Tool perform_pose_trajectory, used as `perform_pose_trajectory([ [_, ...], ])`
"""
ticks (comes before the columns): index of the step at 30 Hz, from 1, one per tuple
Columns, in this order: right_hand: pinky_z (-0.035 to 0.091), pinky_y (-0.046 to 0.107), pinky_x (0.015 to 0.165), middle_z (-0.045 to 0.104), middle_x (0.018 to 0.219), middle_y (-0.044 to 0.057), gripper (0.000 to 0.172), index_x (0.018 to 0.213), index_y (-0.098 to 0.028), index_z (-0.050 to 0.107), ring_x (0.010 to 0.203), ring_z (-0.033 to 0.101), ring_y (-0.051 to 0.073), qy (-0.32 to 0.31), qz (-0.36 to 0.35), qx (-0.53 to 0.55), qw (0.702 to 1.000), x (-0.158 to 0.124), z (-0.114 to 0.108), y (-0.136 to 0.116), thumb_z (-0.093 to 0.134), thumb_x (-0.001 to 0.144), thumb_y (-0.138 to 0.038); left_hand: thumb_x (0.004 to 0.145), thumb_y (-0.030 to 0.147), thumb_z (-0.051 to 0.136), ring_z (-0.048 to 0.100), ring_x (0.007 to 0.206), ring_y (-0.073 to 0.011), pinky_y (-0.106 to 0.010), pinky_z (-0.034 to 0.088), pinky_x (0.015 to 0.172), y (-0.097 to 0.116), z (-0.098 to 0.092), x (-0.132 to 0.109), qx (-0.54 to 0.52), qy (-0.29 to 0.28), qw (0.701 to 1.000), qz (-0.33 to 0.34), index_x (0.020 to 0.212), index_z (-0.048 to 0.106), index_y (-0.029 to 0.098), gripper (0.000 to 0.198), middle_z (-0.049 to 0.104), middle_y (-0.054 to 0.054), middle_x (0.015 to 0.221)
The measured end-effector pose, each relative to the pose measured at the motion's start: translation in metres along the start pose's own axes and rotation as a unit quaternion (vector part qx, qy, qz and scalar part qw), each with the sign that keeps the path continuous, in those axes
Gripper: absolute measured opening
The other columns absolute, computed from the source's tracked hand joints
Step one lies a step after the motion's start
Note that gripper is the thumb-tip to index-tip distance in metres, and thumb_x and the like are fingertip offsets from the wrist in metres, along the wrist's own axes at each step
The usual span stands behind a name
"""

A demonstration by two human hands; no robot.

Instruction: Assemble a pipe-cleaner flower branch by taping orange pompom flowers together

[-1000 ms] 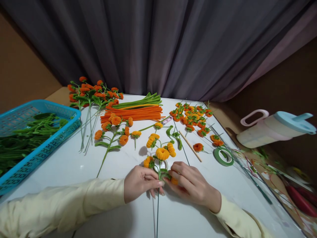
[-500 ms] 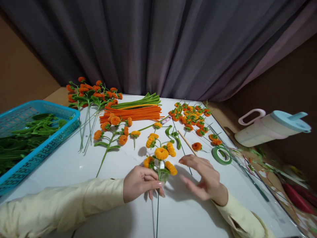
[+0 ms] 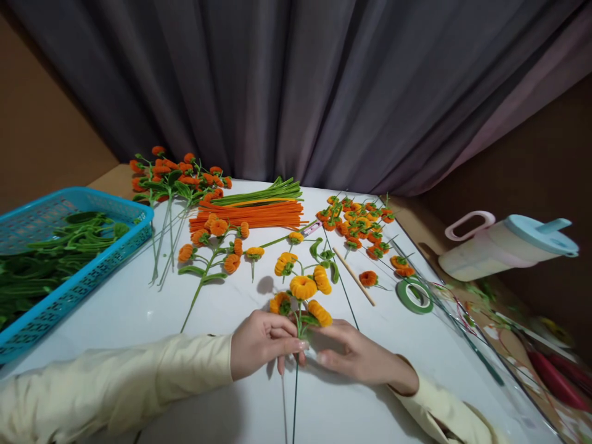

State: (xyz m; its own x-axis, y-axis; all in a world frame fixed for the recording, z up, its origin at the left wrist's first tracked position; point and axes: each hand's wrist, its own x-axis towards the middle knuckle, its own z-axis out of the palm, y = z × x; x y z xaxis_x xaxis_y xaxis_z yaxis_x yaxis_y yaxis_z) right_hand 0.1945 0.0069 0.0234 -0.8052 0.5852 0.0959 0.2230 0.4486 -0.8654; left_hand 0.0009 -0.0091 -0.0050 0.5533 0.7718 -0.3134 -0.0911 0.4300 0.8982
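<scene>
My left hand (image 3: 266, 342) pinches the upright stem of a yellow pipe-cleaner flower spray (image 3: 303, 287) between thumb and fingers. Several fuzzy yellow blooms and small green leaves crown the spray, and its thin dark wire (image 3: 295, 401) runs down below the hand. From the right, my right hand (image 3: 354, 351) reaches in beside the lowest bloom, thumb apart from the forefinger. Its fingertips are partly hidden behind that bloom and a leaf, so I cannot tell whether they touch the spray. A finished-looking orange spray (image 3: 208, 265) lies to the left.
A blue basket (image 3: 115, 262) of green leaves stands left. Orange pipe cleaners (image 3: 250, 216), green ones (image 3: 263, 192) and orange flower sprays (image 3: 185, 169) lie at the back. Right are loose blooms (image 3: 356, 219), a wooden stick (image 3: 354, 276), green tape (image 3: 414, 296) and a tumbler (image 3: 499, 243).
My right hand has moved left, from beside the stick to close against the yellow spray. My left hand keeps its pinch on the stem. The view has shifted slightly.
</scene>
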Motion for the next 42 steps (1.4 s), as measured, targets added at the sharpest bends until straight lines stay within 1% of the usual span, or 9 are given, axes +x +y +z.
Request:
perform_pose_trajectory([
  [6, 0.047, 0.025, 0.067, 0.064, 0.077, 0.007, 0.048, 0.094, -0.013, 0.059, 0.071, 0.057, 0.015, 0.082, -0.023, -0.093, 0.992, 0.011, 0.009, 0.011, 0.026, 0.093, -0.047, 0.065, 0.038, 0.07, 0.051, 0.039, -0.0076, -0.019, 0.043, 0.039, 0.016, -0.002, 0.001, 0.012, 0.023, 0.999, 0.041, 0.067, 0.062, 0.01, 0.03, 0.068, -0.006, 0.059],
  [11, 0.045, 0.032, 0.085, 0.06, 0.105, 0.013, 0.028, 0.115, -0.013, 0.048, 0.096, 0.054, 0.02, -0.009, -0.061, -0.211, 0.976, 0.01, -0.01, 0.013, 0.041, 0.09, -0.022, 0.064, 0.035, 0.071, 0.051, 0.039, -0.008, -0.02, 0.044, 0.041, 0.031, -0.006, 0.0, 0.036, 0.048, 0.996, 0.059, 0.065, 0.062, 0.009, 0.027, 0.068, -0.007, 0.06],
  [17, 0.049, 0.032, 0.074, 0.056, 0.106, 0.012, 0.035, 0.117, -0.015, 0.046, 0.09, 0.057, 0.02, -0.004, -0.001, -0.281, 0.96, 0.003, -0.01, 0.015, 0.04, 0.084, -0.006, 0.066, 0.033, 0.069, 0.05, 0.038, -0.0074, -0.02, 0.044, 0.042, 0.03, -0.01, 0.001, 0.055, 0.059, 0.995, 0.051, 0.064, 0.06, 0.009, 0.025, 0.069, -0.008, 0.062],
  [22, 0.051, 0.026, 0.063, 0.054, 0.105, 0.012, 0.031, 0.117, -0.017, 0.045, 0.067, 0.057, 0.013, 0.105, 0.053, -0.233, 0.965, -0.006, 0.002, 0.017, 0.05, 0.086, -0.018, 0.066, 0.031, 0.069, 0.049, 0.038, -0.0071, -0.02, 0.043, 0.042, 0.03, -0.01, 0.003, 0.058, 0.066, 0.995, 0.046, 0.063, 0.059, 0.009, 0.024, 0.069, -0.008, 0.063],
  [27, 0.049, 0.026, 0.07, 0.057, 0.1, 0.01, 0.029, 0.114, -0.018, 0.048, 0.082, 0.059, 0.016, 0.106, 0.083, -0.227, 0.965, -0.007, -0.001, 0.012, 0.044, 0.087, -0.01, 0.066, 0.032, 0.068, 0.05, 0.038, -0.0073, -0.02, 0.042, 0.042, 0.029, -0.009, 0.002, 0.063, 0.063, 0.995, 0.043, 0.062, 0.058, 0.01, 0.025, 0.069, -0.008, 0.063],
  [30, 0.047, 0.024, 0.064, 0.058, 0.095, 0.008, 0.037, 0.113, -0.018, 0.05, 0.078, 0.058, 0.016, 0.067, 0.097, -0.307, 0.945, -0.003, -0.005, 0.009, 0.039, 0.081, -0.003, 0.067, 0.033, 0.067, 0.05, 0.038, -0.0071, -0.02, 0.042, 0.042, 0.027, -0.01, 0.002, 0.069, 0.06, 0.995, 0.042, 0.062, 0.058, 0.01, 0.025, 0.069, -0.008, 0.063],
  [36, 0.037, 0.021, 0.051, 0.055, 0.077, 0.002, 0.027, 0.09, -0.018, 0.057, 0.066, 0.054, 0.014, 0.011, 0.127, -0.428, 0.895, -0.002, -0.016, 0.007, 0.044, 0.073, -0.001, 0.069, 0.038, 0.066, 0.048, 0.038, -0.0069, -0.02, 0.04, 0.041, 0.024, -0.011, 0.003, 0.076, 0.06, 0.995, 0.04, 0.064, 0.06, 0.009, 0.029, 0.069, -0.009, 0.064],
  [39, 0.037, 0.022, 0.048, 0.054, 0.076, 0.004, 0.02, 0.08, -0.016, 0.057, 0.063, 0.054, 0.014, 0.049, 0.126, -0.477, 0.869, -0.009, -0.019, 0.007, 0.045, 0.074, -0.002, 0.068, 0.039, 0.066, 0.047, 0.037, -0.0065, -0.02, 0.04, 0.041, 0.024, -0.01, 0.003, 0.077, 0.064, 0.994, 0.035, 0.064, 0.06, 0.009, 0.03, 0.069, -0.009, 0.064],
  [42, 0.039, 0.025, 0.046, 0.056, 0.079, 0.009, 0.021, 0.086, -0.012, 0.057, 0.065, 0.054, 0.017, 0.134, 0.067, -0.545, 0.825, -0.02, -0.012, 0.007, 0.038, 0.083, -0.005, 0.068, 0.039, 0.066, 0.047, 0.038, -0.0066, -0.02, 0.04, 0.041, 0.025, -0.01, 0.003, 0.078, 0.065, 0.994, 0.035, 0.063, 0.06, 0.009, 0.031, 0.068, -0.009, 0.064],
])
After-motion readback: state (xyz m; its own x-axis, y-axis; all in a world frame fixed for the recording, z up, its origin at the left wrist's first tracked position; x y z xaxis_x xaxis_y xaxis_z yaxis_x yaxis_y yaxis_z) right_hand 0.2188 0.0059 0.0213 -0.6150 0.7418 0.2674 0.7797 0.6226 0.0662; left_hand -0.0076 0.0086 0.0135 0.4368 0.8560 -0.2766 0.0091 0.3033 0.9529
